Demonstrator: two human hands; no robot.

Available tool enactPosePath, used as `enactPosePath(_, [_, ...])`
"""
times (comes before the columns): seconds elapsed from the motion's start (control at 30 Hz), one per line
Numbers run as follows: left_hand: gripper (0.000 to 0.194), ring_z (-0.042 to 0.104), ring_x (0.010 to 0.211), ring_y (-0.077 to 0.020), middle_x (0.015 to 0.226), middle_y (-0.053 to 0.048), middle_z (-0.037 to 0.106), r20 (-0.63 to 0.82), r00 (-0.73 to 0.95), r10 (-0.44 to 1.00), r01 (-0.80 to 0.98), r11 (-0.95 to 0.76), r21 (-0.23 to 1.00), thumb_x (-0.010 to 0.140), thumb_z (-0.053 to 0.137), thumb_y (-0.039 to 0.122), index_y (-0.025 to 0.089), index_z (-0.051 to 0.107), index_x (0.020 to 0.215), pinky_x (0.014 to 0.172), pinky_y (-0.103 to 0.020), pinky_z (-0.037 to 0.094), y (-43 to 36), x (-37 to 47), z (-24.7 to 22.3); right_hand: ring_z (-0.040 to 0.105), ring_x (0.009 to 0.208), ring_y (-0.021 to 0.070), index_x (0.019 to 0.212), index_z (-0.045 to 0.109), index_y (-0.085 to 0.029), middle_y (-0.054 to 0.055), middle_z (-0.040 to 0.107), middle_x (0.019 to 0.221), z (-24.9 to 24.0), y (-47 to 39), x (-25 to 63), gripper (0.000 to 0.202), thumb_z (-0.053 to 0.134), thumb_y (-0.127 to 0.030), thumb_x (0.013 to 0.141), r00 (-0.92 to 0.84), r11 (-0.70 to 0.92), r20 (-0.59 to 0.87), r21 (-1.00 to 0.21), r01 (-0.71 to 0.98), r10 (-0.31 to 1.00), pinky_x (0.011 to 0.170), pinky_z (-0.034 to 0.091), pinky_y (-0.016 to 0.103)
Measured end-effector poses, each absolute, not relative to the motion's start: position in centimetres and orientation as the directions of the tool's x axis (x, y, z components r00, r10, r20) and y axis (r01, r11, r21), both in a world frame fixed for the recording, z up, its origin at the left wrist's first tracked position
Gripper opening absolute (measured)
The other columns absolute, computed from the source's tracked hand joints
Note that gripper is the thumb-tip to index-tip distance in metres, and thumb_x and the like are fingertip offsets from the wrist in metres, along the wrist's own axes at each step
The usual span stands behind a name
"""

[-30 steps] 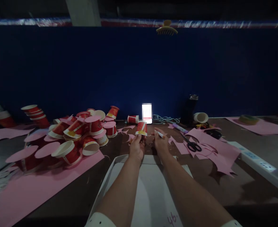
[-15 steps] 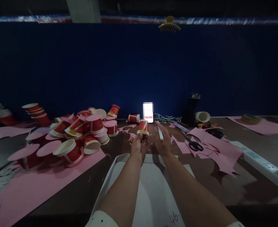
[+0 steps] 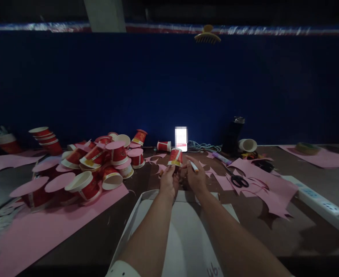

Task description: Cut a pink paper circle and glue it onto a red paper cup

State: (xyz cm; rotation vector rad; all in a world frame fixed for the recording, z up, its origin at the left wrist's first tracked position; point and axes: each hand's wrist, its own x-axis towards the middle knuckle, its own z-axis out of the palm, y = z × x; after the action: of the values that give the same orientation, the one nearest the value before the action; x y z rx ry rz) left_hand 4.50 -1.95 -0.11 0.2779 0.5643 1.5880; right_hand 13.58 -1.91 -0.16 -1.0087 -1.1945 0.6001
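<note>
My left hand (image 3: 169,181) grips a red paper cup (image 3: 175,156) upside down above the table, its pale rim toward me. In my right hand (image 3: 196,178), just right of the cup, is a slim white marker (image 3: 193,166) with an orange end. The right fingers curl close to the cup's side; whether they touch it I cannot tell. Behind the cup stands a lit phone (image 3: 181,136), its lower edge partly covered. Under my forearms lies an open white cardboard box (image 3: 181,238).
Red paper cups, many with pink paper discs (image 3: 60,181), pile up at left on a pink sheet (image 3: 51,234). To the right lie black scissors (image 3: 239,181), cut pink paper (image 3: 276,192), a purple tube (image 3: 221,158) and a power strip (image 3: 316,202). A dark bottle (image 3: 234,134) stands behind.
My right hand has come left, closer to the cup, and the marker has tipped from nearly upright to a slant. My left hand keeps hold of the cup.
</note>
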Motion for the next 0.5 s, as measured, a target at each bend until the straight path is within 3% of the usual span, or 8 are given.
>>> enactPosePath(0.27, [0.005, 0.061, 0.062, -0.0082, 0.074, -0.003, 0.065, -0.152, -0.098, 0.983, -0.86, -0.007, 0.511, 0.073, 0.065, 0.01, 0.011, 0.061, 0.076, 0.064, -0.019, 0.052, -2.03, 4.42, -0.16, 0.058, 0.063, 0.0145, 0.108, 0.061, -0.018, 0.004, 0.066, 0.078, -0.3, -1.75, 13.66, 0.036, 0.051, -0.04, 0.081, 0.346, 0.435, 0.475, -0.88, 0.192, 0.809, 0.059, 0.047, 0.027])
enactPosePath(0.5, [0.007, 0.061, 0.062, -0.0077, 0.074, -0.002, 0.063, -0.168, -0.113, 0.979, -0.869, -0.015, 0.495, 0.073, 0.065, 0.008, 0.012, 0.059, 0.074, 0.065, -0.02, 0.052, -2.06, 4.52, -0.08, 0.06, 0.064, 0.0153, 0.108, 0.06, -0.019, 0.004, 0.066, 0.079, -0.48, -1.04, 14.19, 0.04, 0.058, -0.04, 0.074, 0.443, 0.345, 0.327, -0.938, 0.042, 0.835, 0.055, 0.048, 0.026])
